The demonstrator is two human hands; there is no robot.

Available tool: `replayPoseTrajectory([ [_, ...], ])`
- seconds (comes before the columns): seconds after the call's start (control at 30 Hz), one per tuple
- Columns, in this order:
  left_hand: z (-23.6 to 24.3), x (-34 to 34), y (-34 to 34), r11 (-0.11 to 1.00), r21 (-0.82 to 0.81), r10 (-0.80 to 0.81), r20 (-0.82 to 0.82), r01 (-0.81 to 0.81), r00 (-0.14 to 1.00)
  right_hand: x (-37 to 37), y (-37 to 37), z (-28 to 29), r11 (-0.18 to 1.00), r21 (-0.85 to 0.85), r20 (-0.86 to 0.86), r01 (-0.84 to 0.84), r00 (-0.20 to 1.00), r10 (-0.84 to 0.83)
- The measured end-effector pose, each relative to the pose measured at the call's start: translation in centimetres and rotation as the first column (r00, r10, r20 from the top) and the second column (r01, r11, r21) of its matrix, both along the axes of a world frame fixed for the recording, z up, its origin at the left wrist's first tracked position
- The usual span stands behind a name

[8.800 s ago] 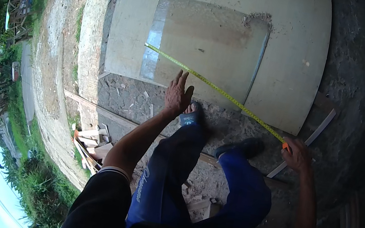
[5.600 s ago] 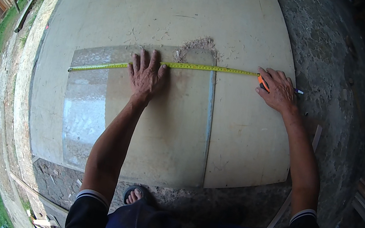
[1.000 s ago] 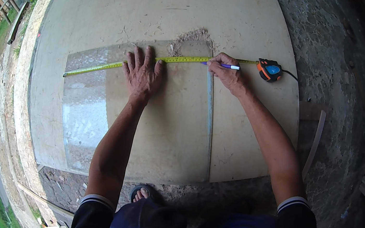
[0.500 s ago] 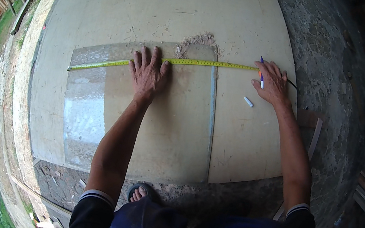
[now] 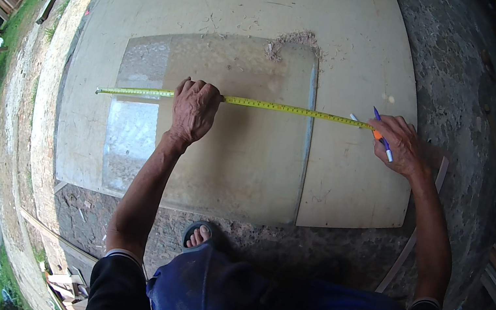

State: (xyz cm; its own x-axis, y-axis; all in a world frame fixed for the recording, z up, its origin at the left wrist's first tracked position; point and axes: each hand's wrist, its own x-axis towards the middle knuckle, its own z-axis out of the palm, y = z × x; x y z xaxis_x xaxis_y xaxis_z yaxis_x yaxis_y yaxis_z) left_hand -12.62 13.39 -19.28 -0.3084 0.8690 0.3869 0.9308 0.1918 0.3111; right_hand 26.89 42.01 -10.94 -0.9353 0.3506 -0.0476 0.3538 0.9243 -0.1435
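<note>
A yellow tape measure [image 5: 283, 107] stretches left to right above a glossy, see-through-looking sheet [image 5: 244, 174] on a large pale board [image 5: 347, 192]. My left hand [image 5: 194, 111] is closed round the blade near its left part; the metal end tip sticks out past the sheet's left edge. At the right end, my right hand [image 5: 402, 144] grips the tape's orange-marked case, mostly hidden under the fingers. A purple marker pen [image 5: 387, 148] with a white end is also held in that hand. A small white cap [image 5: 353, 116] shows beside the blade.
Wood shavings [image 5: 295, 40] lie at the sheet's far edge. A thin wood strip [image 5: 407, 249] leans beside the board's right corner. Rough concrete floor [image 5: 454, 191] surrounds the board. My sandalled foot [image 5: 199, 235] stands at the near edge. Grass and stacked planks are at the far left.
Both hands have come nearer with the tape, off the sheet's far edge. My left hand went from lying flat to closed round the blade. The tape now runs straighter across.
</note>
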Motion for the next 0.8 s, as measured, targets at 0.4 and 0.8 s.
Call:
replayPoseTrajectory([
  [0.4, -2.5, 12.7, -10.8, 0.980, -0.160, -0.064, 0.305, 0.117, 0.950, 13.0, -10.1, -2.4, 0.993, -0.121, 0.080, 0.010, 0.997, -0.001],
  [0.8, -2.5, 10.1, -13.2, 0.992, -0.105, -0.034, 0.296, 0.068, 0.954, 9.9, -12.9, -2.2, 0.992, -0.112, 0.064, 0.052, 0.997, -0.045],
])
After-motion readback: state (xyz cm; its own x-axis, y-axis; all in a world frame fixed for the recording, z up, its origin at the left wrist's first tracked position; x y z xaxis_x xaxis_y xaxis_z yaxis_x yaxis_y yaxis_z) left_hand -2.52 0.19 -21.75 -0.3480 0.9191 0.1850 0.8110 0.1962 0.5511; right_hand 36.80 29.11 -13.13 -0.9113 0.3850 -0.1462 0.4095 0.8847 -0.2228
